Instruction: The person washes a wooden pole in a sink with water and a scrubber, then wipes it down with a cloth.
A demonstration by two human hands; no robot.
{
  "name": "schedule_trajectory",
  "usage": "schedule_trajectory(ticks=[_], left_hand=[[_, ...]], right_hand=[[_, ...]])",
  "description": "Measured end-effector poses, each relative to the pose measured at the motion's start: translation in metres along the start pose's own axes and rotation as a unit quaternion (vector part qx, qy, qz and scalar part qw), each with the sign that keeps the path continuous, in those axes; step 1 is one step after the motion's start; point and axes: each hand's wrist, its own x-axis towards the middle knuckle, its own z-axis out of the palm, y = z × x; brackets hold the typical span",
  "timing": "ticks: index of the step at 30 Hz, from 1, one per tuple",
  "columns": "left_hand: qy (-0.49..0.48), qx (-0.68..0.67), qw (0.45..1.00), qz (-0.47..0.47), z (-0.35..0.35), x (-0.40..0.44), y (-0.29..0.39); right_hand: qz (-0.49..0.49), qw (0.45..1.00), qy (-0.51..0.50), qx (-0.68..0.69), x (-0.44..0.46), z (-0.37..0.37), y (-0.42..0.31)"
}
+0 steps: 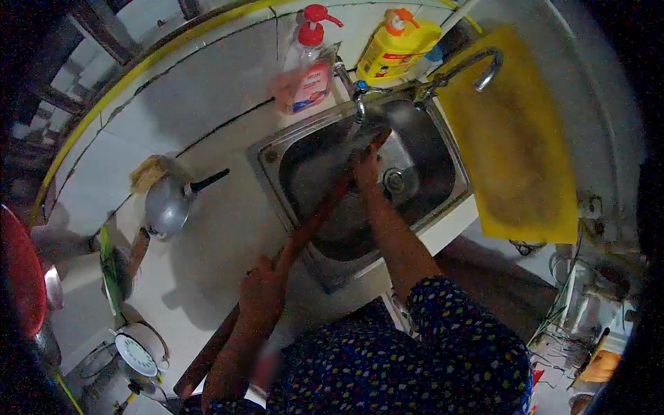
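A long brown stick-like object (pixel 325 211) slants from the lower left, over the counter edge, into the steel sink (pixel 290 187). My left hand (pixel 264 285) is closed around its middle, left of the sink. Over the basin, my right hand (pixel 366 169) is closed on the part near the upper end, close below the small tap (pixel 360 93). What look like pale streaks of water show under that tap. The fingers of both hands are partly hidden and dim.
Behind the sink stand a red-capped pump bottle (pixel 311 79) and a yellow bottle (pixel 394 52). A curved faucet (pixel 484 62) arches beside a yellow mat (pixel 519 152). Left on the counter are a pan (pixel 168 205), green leaves (pixel 108 266) and a round dial scale (pixel 136 354).
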Motion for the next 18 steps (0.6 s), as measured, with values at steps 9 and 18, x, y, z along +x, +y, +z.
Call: schedule_trajectory(ticks=[9,18], left_hand=[[-0.067,-0.021,0.997,-0.041,-0.017,0.013,0.001],[-0.129,0.019,0.99,-0.053,-0.012,0.013,0.0]], right_hand=[[0.069,0.985,-0.049,-0.153,0.111,0.01,0.043],[-0.096,0.909,-0.099,-0.393,0.146,0.009,0.046]])
